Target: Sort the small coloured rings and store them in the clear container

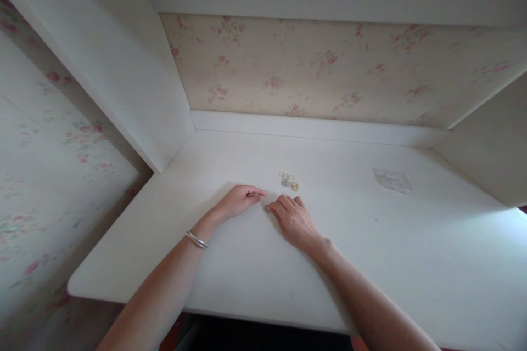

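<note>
My left hand rests on the white tabletop, fingertips pointing right and thumb pressed against the fingers. Whatever may be between them is too small to make out. Close by, my right hand is bent over the table, its thumb and finger pinching a small grey round object, seemingly a ring. A little gap separates the two hands. Just beyond them lies a small group of thin rings in yellowish, greenish and silvery tones, some overlapping.
On the right of the desk lies a flat clear plastic packet. White panels rise at the left and right, with a low ledge along the back below floral wallpaper. A silver bracelet circles my left wrist.
</note>
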